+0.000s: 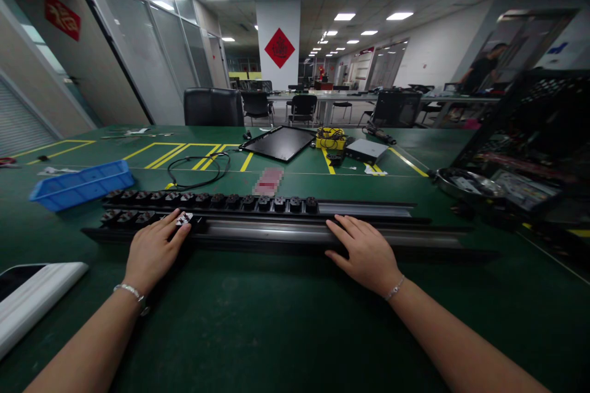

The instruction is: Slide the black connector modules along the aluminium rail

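Observation:
Two long black rails lie side by side across the green table. The far rail [369, 209] carries a row of several black socket modules [216, 200]. The near rail [276, 232] has a few modules at its left end. My left hand [154, 250] rests on the near rail's left part, its fingertips on a small black-and-white module [184, 218]. My right hand [364, 252] lies flat on the near rail further right, fingers stretched out and holding nothing.
A blue plastic bin [80, 184] sits at the left, a white device [37, 295] at the near left edge. A black cable loop [198, 171], a dark panel [279, 142], a yellow box [330, 138] and a grey box [366, 150] lie behind. A black crate [530, 153] stands right.

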{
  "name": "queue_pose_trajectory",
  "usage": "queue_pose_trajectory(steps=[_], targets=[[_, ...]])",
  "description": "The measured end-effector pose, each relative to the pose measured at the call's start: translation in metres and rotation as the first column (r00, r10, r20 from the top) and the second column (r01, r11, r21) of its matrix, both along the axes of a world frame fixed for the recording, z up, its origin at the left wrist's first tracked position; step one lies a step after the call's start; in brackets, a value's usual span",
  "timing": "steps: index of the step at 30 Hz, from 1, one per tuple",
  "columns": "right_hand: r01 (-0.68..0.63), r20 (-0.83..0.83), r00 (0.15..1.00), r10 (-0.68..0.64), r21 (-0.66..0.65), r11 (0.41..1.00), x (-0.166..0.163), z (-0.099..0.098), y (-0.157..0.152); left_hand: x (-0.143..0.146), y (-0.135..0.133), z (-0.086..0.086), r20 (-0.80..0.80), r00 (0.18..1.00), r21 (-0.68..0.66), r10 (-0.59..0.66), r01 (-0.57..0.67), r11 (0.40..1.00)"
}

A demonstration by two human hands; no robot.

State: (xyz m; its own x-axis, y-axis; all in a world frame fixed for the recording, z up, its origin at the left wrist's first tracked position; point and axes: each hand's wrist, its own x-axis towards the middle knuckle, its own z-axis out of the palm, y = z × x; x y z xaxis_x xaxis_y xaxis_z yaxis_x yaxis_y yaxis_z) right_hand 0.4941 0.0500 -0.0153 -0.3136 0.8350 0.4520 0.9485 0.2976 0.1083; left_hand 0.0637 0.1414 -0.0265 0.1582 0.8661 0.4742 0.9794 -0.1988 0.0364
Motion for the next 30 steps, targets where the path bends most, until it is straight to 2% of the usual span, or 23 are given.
queue_pose_trajectory(steps=[30], targets=[[0.013,0.012,1.0,-0.013,-0.002,1.0,-0.0005,-0.0002,0.0006,0.0004,0.0031,-0.0011,0.008,1.0,-0.035,-0.004,0.004,0.999]])
